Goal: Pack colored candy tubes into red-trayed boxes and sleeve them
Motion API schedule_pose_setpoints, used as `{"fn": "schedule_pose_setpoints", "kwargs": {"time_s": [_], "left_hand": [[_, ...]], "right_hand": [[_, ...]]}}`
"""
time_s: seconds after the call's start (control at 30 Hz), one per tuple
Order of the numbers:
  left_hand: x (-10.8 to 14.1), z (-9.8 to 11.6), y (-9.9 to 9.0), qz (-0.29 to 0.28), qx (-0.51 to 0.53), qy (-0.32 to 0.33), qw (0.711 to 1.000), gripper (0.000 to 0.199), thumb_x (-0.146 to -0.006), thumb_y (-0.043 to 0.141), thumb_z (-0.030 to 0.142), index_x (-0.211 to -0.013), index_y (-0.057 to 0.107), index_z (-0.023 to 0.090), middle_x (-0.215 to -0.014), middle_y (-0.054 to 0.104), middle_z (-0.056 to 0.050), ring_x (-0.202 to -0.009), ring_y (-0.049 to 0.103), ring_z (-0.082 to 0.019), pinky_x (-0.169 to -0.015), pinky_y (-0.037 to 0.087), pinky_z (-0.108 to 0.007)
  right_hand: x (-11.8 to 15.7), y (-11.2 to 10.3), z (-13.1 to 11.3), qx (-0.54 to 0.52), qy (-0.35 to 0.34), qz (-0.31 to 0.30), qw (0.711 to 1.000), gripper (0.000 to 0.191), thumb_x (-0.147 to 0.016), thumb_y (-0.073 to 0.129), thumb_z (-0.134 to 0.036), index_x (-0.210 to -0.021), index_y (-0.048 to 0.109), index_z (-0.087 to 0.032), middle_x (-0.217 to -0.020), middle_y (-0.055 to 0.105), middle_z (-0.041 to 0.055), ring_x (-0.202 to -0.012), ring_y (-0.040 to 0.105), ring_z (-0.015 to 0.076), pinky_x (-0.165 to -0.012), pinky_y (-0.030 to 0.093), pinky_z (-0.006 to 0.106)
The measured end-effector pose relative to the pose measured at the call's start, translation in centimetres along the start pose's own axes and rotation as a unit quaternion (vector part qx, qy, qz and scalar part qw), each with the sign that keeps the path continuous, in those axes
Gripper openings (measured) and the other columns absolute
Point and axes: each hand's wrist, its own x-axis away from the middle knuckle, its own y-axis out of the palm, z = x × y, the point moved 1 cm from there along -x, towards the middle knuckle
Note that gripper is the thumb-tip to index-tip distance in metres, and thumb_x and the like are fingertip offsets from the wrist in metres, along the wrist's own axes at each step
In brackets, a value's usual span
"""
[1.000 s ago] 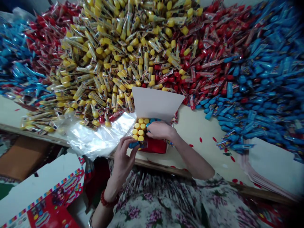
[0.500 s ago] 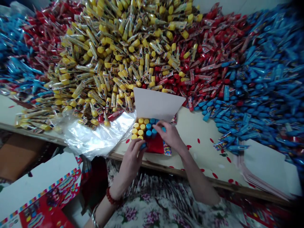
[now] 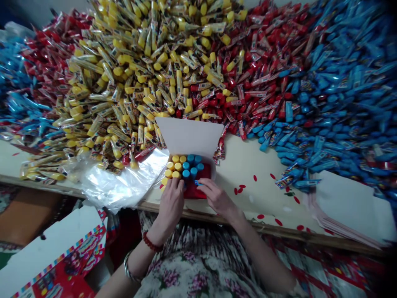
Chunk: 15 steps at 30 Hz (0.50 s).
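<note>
Pinching in its fingertips, the right hand (image 3: 217, 198) is closed on a blue-capped tube (image 3: 197, 183) lying roughly sideways, cap end toward the left hand (image 3: 170, 203) and just in front of the upright blue caps (image 3: 190, 165). Left hand curled at the near edge beside the yellow caps (image 3: 173, 165), fingers down; cannot tell if it grips anything. Both hands sit over the open red-lined carton (image 3: 194, 192) on the worktop (image 3: 260, 194), its white lid (image 3: 189, 136) raised behind, heap of wrapped tubes (image 3: 149, 70) beyond.

Soft, dim indoor light casts no hard shadows. Glare shines on the clear plastic sheet (image 3: 120, 182), while the picture's corners darken and blur.
</note>
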Motion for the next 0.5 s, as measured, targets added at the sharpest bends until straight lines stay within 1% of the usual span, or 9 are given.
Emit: {"fn": "schedule_pose_setpoints", "kwargs": {"time_s": [0.1, 0.2, 0.27, 0.4, 0.5], "left_hand": [[-0.9, 0.2, -0.1, -0.041, -0.015, 0.001, 0.999, 0.016, -0.087, 0.044, 0.01, -0.092, 0.058, 0.015, -0.092, 0.056, -0.009, -0.09, 0.051, -0.024, -0.079, 0.047, -0.036], [-1.2, 0.1, -0.2, -0.057, -0.025, -0.012, 0.998, 0.015, -0.088, 0.044, 0.011, -0.094, 0.058, 0.015, -0.093, 0.056, -0.009, -0.091, 0.051, -0.024, -0.079, 0.047, -0.036], [-1.0, 0.0, -0.4, -0.067, -0.031, -0.015, 0.997, 0.015, -0.088, 0.044, 0.012, -0.093, 0.058, 0.014, -0.093, 0.055, -0.01, -0.091, 0.051, -0.024, -0.079, 0.048, -0.036], [-0.5, 0.2, -0.3, -0.081, -0.057, -0.002, 0.995, 0.016, -0.085, 0.044, 0.008, -0.088, 0.059, 0.013, -0.093, 0.055, -0.011, -0.091, 0.051, -0.025, -0.08, 0.047, -0.037], [-0.8, 0.2, 0.3, -0.073, -0.067, 0.022, 0.995, 0.019, -0.084, 0.042, 0.006, -0.086, 0.058, 0.013, -0.092, 0.055, -0.011, -0.089, 0.05, -0.024, -0.079, 0.047, -0.038]], "right_hand": [[-0.8, -0.3, -0.5, 0.03, -0.007, -0.041, 0.999, 0.041, -0.082, 0.036, 0.004, -0.11, 0.061, -0.013, -0.116, 0.059, 0.0132, -0.114, 0.053, 0.02, -0.099, 0.049, 0.037], [-1.4, -0.6, -0.7, 0.04, 0.013, -0.064, 0.997, 0.037, -0.084, 0.039, 0.002, -0.111, 0.061, -0.012, -0.113, 0.061, 0.0121, -0.109, 0.056, 0.0194, -0.097, 0.05, 0.035], [-1.5, -0.7, -0.8, 0.051, 0.014, -0.081, 0.995, 0.037, -0.083, 0.042, 0.003, -0.111, 0.061, -0.011, -0.114, 0.061, 0.0118, -0.108, 0.056, 0.0196, -0.097, 0.05, 0.034], [-1.7, -0.9, -0.9, 0.062, 0.002, -0.131, 0.989, 0.04, -0.076, 0.047, 0.007, -0.109, 0.061, -0.011, -0.117, 0.059, 0.0121, -0.112, 0.054, 0.0201, -0.096, 0.049, 0.034], [-2.9, -1.3, -1.1, 0.065, 0.017, -0.167, 0.984, 0.038, -0.075, 0.048, 0.008, -0.104, 0.062, -0.012, -0.11, 0.062, 0.0107, -0.107, 0.057, 0.0194, -0.091, 0.05, 0.033]]}}
